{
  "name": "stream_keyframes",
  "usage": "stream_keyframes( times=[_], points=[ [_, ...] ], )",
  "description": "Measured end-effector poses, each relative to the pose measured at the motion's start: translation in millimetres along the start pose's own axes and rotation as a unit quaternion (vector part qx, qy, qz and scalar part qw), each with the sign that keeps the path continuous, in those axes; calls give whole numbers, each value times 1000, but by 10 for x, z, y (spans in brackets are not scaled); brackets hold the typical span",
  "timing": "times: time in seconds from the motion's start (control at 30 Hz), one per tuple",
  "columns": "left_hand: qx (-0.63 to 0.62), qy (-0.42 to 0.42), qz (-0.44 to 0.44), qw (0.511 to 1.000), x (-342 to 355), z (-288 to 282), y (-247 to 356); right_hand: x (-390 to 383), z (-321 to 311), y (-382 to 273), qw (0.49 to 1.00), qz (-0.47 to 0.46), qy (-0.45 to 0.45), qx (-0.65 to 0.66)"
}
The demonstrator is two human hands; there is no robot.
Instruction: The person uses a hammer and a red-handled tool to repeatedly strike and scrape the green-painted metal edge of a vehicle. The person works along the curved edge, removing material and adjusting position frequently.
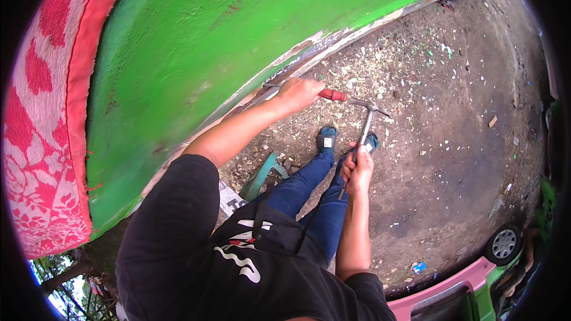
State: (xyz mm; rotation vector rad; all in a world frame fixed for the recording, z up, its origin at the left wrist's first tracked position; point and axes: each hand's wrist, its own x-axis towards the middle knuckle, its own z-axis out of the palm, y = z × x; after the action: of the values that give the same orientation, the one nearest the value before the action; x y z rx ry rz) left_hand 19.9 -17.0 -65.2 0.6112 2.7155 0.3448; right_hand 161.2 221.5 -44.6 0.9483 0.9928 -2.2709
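My left hand [297, 95] is wrapped round a red-handled tool [334, 95], a screwdriver or chisel by its look. Its thin metal shank points left at the chipped lower edge of a large green painted panel [196, 41]. In my right hand [358, 172] is a hammer [366, 123], gripped partway along its metal handle. The hammer's head lies close to the butt of the red handle; whether they touch I cannot tell. Bare, flaked material shows along the panel's edge beside my left hand.
Pale flakes [380, 62] litter the dark ground around my feet. A green angled piece [262, 173] lies by my legs. Patterned pink cloth [44, 160] hangs at the left. At lower right are a wheel [504, 245] and pink bodywork [443, 285].
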Motion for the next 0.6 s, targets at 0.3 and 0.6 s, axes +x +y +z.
stream_keyframes(
  times=[0.3,0.6],
  points=[
    [-9,-10,-16,1000,-2,-7,9,39,-95,3,999,-9,17,-26],
    [-8,-16,-41,999,4,44,-21,125,-85,-35,999,-14,12,-42]
  ],
)
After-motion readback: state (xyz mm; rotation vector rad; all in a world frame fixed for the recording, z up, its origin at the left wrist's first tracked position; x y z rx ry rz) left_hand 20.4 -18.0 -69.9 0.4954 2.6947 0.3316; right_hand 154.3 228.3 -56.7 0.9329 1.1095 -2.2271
